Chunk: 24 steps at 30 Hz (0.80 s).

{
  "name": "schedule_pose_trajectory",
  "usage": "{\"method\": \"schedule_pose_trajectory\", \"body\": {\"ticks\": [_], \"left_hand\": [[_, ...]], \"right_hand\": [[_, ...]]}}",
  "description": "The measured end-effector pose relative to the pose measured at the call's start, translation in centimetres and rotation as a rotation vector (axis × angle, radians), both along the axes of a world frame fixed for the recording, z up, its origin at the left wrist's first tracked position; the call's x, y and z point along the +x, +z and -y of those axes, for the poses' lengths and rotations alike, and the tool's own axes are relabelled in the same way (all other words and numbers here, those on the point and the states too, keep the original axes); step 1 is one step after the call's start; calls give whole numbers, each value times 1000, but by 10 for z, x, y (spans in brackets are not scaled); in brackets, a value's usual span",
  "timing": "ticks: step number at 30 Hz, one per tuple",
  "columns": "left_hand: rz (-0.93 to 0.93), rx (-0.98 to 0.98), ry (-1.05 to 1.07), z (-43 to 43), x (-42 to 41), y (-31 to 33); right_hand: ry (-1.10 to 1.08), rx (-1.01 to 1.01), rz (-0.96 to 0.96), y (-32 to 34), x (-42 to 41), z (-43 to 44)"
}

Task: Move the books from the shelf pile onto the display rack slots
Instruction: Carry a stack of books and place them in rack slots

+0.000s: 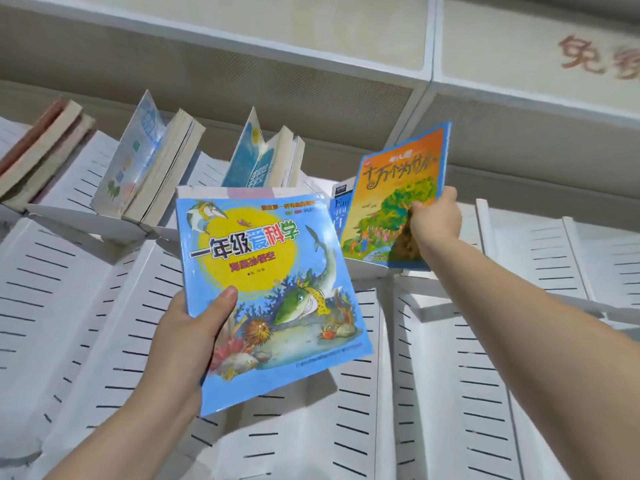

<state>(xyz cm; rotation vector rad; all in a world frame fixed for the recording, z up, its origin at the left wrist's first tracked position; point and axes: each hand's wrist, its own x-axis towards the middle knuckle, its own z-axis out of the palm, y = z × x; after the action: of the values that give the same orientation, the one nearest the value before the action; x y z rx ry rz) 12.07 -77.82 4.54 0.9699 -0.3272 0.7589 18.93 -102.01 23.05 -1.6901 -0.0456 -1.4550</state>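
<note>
My left hand (188,336) grips the lower left edge of a blue picture book with a yellow sun and a green fish (273,289), held flat in front of the white rack (450,375); another book lies under it. My right hand (434,220) pinches the right edge of an orange and green book (391,202), which stands upright in an upper rack slot. Behind that book a blue and white book (341,209) leans in the same slot.
Further left, upper slots hold a pale blue book beside a thick one (138,164), a blue book among others (258,157) and brownish books (41,147). Slotted white panels (69,289) fill the lower rows. A white shelf edge (242,39) runs overhead.
</note>
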Motion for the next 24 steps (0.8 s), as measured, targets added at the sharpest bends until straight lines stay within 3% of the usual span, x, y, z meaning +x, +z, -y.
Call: {"method": "schedule_pose_trajectory", "body": {"ticks": [3, 8, 15, 17, 19, 21, 22, 24], "left_hand": [[17, 11, -8, -1, 0, 3], [35, 24, -15, -3, 2, 3], [29, 37, -40, 6, 7, 5], [29, 45, -51, 7, 9, 4], [21, 61, -61, 7, 10, 3], [15, 68, -71, 6, 11, 2], [13, 68, -76, 5, 12, 1], [15, 71, -90, 4, 12, 0]], "right_hand": [[-96, -150, -114, 6, 4, -12], [-81, -180, -342, -1, 24, -21], [65, -231, -328, -19, 29, -8], [8, -204, -231, -27, 22, -12], [-37, -183, 21, -43, 5, -18], [83, -182, 247, -64, -15, -26], [198, -210, 281, -78, -22, -29], [389, -319, 168, -107, -35, -35]]}}
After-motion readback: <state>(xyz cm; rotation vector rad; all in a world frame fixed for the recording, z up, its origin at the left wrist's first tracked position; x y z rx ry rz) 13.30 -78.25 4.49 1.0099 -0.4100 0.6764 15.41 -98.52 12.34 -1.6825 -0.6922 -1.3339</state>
